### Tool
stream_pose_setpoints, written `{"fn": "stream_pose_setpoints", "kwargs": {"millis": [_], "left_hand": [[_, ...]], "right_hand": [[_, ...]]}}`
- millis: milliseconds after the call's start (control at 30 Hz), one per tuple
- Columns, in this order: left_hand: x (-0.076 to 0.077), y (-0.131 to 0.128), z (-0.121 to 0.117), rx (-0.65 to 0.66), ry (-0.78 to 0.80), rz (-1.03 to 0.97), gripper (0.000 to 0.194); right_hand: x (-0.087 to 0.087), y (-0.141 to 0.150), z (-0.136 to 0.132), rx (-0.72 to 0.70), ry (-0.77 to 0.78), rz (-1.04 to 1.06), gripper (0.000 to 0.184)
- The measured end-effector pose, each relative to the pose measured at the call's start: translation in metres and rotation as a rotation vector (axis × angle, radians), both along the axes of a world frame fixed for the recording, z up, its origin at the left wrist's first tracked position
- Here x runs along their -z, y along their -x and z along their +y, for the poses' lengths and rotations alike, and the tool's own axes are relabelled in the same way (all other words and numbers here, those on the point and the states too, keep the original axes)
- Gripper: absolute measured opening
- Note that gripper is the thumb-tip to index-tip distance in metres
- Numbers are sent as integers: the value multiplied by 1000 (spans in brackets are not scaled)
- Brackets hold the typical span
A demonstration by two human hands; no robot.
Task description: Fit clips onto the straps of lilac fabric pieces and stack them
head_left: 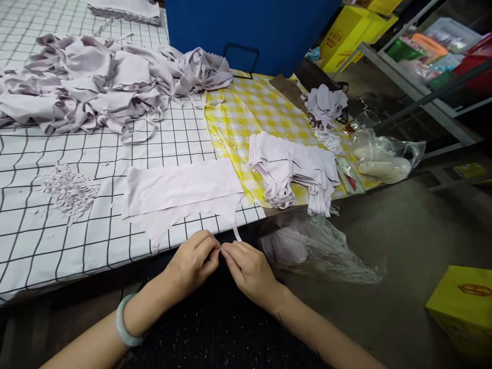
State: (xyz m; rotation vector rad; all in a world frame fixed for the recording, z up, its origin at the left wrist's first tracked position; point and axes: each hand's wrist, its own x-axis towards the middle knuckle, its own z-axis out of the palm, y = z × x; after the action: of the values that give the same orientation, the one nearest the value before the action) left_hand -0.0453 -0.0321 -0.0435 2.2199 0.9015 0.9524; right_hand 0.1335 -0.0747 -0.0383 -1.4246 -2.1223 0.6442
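Observation:
A pale lilac garment piece (184, 189) lies flat at the table's front edge, folded over along its top, with curved cutouts and narrow straps facing me. One thin strap (236, 230) runs off the edge down to the fingers of my right hand (249, 269), which are closed in a pinch. My left hand (192, 261), a pale bangle on its wrist, is also pinched shut, and its fingertips meet those of the right. A tiny whitish bit shows between them; the fingers hide most of it.
A heap of lilac fabric pieces (96, 82) covers the back left of the table; small scraps (71, 189) lie in front. Stacked garment pieces (295, 164) rest on yellow checked cloth (238, 113). A clear plastic bag (323, 251) hangs at the edge. Behind stands a blue panel (246, 31).

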Motion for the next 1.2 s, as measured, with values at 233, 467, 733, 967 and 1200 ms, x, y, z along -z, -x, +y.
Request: {"fn": "stream_pose_setpoints", "kwargs": {"millis": [233,467,733,967,1200], "left_hand": [[12,-3,-2,-1,-64,54,15],[-14,4,26,58,119,105,10],[6,8,99,-104,-102,237,21],[18,12,110,-117,-39,167,27],[9,9,116,-189,184,63,16]], "right_hand": [[7,1,5,-7,-21,11,22],[-3,4,11,117,242,313,17],[-20,14,69,429,758,774,30],[-17,29,107,502,876,786,28],[-13,39,116,597,875,828,21]]}}
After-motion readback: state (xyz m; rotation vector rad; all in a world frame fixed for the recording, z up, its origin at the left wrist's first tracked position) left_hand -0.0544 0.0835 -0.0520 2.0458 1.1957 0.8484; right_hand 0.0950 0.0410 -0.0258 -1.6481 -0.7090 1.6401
